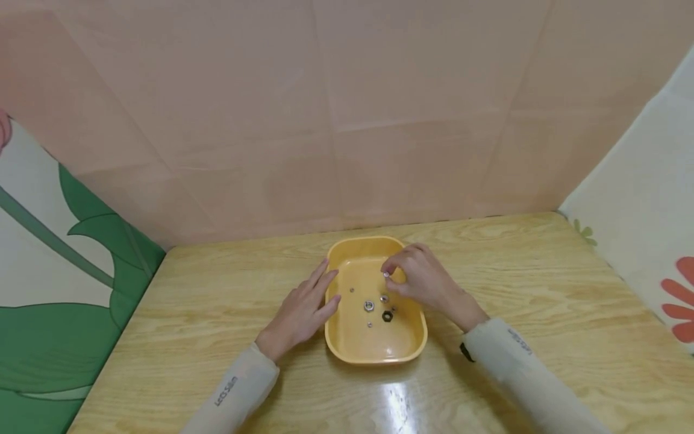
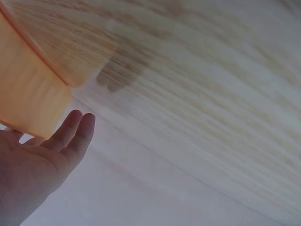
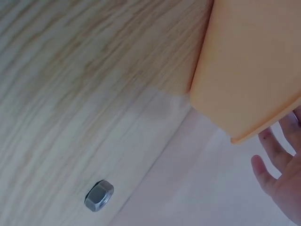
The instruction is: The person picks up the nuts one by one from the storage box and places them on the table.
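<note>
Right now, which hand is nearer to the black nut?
Right: the right hand is over the yellow tray, just beyond the black nut; the left hand is farther, at the tray's left rim.

Soft, dim light, white glare [image 1: 399, 405] on the table [image 1: 217, 301], wrist views hazy, perhaps slightly blurred.

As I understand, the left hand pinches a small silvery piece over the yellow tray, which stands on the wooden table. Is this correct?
Not quite: the head view shows that the right hand, not the left hand, pinches the small silvery piece over the yellow tray, which stands on the wooden table.
</note>
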`<move>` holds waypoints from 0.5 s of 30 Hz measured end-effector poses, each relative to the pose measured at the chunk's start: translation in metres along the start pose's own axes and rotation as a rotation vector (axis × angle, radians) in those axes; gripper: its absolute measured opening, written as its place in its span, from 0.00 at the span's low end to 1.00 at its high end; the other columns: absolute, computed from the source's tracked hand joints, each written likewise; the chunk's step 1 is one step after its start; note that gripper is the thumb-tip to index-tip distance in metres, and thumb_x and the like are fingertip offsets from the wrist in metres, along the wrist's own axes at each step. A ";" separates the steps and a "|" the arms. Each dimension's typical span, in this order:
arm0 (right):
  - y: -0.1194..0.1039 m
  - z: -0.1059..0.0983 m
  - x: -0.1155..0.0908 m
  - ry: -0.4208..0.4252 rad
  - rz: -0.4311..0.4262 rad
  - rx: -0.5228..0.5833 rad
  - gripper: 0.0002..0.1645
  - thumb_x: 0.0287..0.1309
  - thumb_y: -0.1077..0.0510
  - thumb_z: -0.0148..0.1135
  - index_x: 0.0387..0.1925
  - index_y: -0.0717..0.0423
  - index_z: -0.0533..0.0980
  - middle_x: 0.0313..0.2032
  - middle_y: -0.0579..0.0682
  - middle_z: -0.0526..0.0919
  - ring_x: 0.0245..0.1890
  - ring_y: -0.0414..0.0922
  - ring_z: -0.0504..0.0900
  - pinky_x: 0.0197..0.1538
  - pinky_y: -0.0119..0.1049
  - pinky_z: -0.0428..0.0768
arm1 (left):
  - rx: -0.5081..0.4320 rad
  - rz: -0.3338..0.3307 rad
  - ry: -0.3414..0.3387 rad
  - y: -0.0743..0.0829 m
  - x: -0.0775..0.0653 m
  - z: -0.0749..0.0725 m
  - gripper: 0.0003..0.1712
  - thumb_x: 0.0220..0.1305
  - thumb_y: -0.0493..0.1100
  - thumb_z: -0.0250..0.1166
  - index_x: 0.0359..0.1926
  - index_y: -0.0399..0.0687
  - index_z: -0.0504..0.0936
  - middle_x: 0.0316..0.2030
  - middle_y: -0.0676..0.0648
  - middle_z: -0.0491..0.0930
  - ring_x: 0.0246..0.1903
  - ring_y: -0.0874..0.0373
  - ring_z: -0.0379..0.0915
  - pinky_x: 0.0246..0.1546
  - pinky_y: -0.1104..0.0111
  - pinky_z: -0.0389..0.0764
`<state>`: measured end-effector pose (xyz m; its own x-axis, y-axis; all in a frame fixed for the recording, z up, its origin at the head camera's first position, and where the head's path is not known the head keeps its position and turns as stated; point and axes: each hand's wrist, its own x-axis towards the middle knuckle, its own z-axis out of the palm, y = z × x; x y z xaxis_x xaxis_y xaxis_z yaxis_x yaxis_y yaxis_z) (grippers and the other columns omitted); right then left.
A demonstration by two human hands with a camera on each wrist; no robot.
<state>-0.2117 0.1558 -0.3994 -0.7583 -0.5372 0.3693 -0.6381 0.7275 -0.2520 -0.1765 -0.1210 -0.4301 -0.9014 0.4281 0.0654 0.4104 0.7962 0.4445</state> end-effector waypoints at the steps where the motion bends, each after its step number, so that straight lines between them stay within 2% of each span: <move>1: 0.000 -0.001 0.000 0.006 -0.003 -0.002 0.08 0.50 0.57 0.70 0.34 0.53 0.86 0.30 0.43 0.88 0.36 0.47 0.85 0.59 0.55 0.73 | 0.000 0.000 0.002 0.000 0.000 0.000 0.36 0.75 0.64 0.43 0.77 0.57 0.56 0.80 0.52 0.42 0.68 0.42 0.65 0.64 0.43 0.69; 15: 0.006 -0.005 -0.007 0.104 -0.009 0.032 0.08 0.50 0.59 0.69 0.34 0.54 0.86 0.31 0.45 0.89 0.34 0.46 0.86 0.49 0.48 0.81 | 0.002 -0.009 -0.004 0.001 0.000 0.000 0.35 0.75 0.63 0.44 0.77 0.57 0.56 0.80 0.54 0.42 0.68 0.42 0.65 0.64 0.44 0.69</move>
<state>-0.2093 0.1667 -0.3989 -0.7358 -0.4952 0.4619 -0.6499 0.7082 -0.2759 -0.1763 -0.1208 -0.4295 -0.9044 0.4226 0.0583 0.4027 0.8007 0.4435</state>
